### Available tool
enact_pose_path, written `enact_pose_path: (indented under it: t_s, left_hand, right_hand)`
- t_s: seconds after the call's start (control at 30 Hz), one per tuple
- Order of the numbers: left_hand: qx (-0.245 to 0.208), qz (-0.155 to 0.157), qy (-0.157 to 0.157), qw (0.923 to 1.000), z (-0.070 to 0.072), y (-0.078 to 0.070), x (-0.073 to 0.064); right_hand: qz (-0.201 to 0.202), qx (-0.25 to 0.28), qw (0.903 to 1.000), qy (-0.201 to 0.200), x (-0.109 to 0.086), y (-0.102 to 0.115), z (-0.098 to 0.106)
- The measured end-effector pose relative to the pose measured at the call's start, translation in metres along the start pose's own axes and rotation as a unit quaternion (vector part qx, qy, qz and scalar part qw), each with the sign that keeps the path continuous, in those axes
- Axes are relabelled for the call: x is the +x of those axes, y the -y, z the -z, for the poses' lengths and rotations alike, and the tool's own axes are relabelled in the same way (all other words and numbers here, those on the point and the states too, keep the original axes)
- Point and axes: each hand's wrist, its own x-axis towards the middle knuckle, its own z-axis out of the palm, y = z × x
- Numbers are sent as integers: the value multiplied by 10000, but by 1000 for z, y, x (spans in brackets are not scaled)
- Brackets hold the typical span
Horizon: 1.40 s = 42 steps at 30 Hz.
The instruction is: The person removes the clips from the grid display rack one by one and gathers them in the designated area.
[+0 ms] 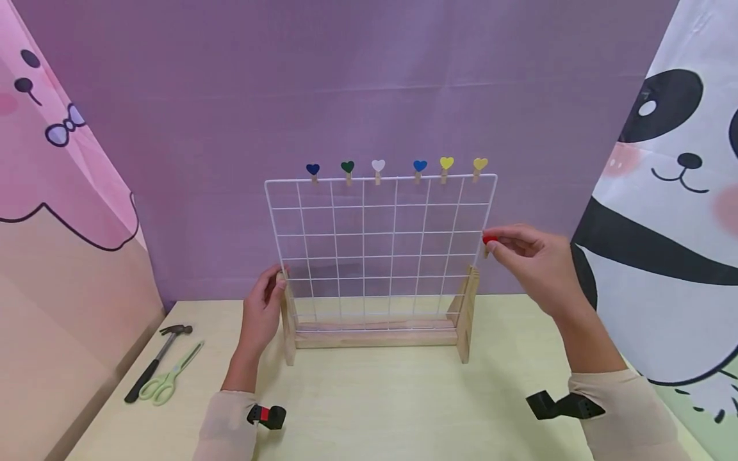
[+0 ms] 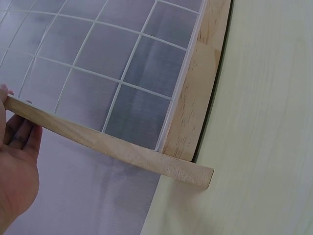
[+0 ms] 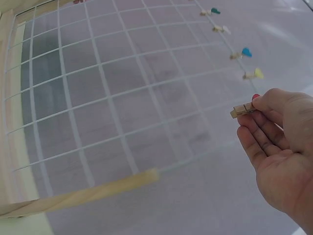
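Note:
A white wire grid (image 1: 363,235) stands upright in a wooden stand (image 1: 377,338) on the table. My left hand (image 1: 264,307) holds the top of the stand's left side post, thumb in front and fingers behind, as the left wrist view shows too. At the grid's right edge, my right hand (image 1: 533,266) pinches a small wooden clothespin (image 3: 243,109) with a red heart (image 1: 489,239) on it. Several more heart clothespins sit along the top wire: dark blue (image 1: 312,169), green (image 1: 348,168), white (image 1: 378,167), blue (image 1: 419,167) and two yellow ones (image 1: 446,164).
A hammer (image 1: 154,367) with a black handle and a pair of light green scissors (image 1: 167,381) lie side by side at the table's left. A purple cloth (image 1: 346,83) hangs behind, with a panda print (image 1: 674,269) on the right and a pink print (image 1: 63,173) on the left.

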Motion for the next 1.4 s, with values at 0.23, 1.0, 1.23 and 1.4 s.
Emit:
enact_pose_path:
  t_s: [0.23, 1.0, 1.23, 1.4]
  left_hand:
    - [-106, 11, -49, 9999, -2, 19, 6]
    - [63, -181, 6, 9998, 0, 34, 8]
    - [209, -93, 10, 9997, 1, 35, 8]
    - [135, -148, -14, 9998, 0, 33, 9]
  right_hand:
    - [-383, -82, 9992, -75, -35, -37, -4]
    - [-1442, 82, 9892, 268, -84, -138, -10]
    - [-1789, 154, 9820, 591, -88, -163, -12]
    - [-1818, 108, 9792, 892, -89, -175, -17]
